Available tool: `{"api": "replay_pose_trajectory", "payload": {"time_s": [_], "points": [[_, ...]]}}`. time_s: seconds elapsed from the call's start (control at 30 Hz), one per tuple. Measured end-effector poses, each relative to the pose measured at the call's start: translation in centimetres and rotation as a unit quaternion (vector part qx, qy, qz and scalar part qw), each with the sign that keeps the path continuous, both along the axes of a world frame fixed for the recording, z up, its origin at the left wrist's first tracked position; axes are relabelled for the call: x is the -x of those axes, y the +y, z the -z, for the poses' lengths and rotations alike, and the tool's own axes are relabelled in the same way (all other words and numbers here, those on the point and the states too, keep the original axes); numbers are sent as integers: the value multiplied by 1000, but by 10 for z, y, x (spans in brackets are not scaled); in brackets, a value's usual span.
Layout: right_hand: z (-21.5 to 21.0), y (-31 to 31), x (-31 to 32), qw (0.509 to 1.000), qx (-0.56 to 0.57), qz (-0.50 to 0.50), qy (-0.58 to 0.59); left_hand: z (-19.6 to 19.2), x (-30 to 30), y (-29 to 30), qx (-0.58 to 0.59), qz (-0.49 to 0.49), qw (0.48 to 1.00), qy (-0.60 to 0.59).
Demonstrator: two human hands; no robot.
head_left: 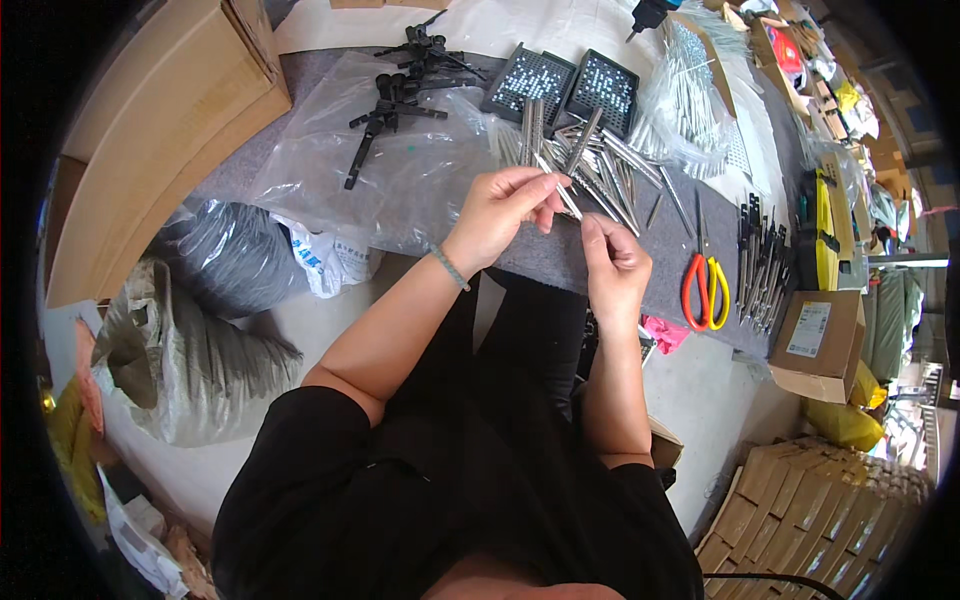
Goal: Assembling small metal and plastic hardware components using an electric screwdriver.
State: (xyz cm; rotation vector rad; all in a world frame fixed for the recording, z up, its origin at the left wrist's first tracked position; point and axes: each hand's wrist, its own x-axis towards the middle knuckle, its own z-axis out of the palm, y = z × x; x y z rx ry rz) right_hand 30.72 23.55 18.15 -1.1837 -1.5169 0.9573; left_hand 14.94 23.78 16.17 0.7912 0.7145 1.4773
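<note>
Hands are working close together above the near edge of the bench (640, 290). Left hand (500, 210) is pinching the far-left end of a thin metal rod (562, 192); right hand (612, 262) is closing its fingers just beside the near-right end. Rod is slanting between them, above the rod pile (600, 165).

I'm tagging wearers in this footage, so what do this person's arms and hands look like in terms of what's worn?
Both forearms are bare. The left hand has a thin grey-green beaded bracelet at its wrist; the right hand wears nothing visible. No gloves. Short black sleeves end above the elbows.
</note>
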Motion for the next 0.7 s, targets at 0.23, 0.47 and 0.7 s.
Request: {"api": "replay_pose_trajectory", "payload": {"time_s": [0.23,0.47,0.7], "points": [[2,2,2,997,-48,4,-67,2,1,0,-13,4,1000,16],[-3,4,0,987,-77,16,-142,-1,-1,-1,-2,-1,1000,23],[-1,5,0,993,-39,19,-110,0,-1,-1,-8,-1,999,43]]}}
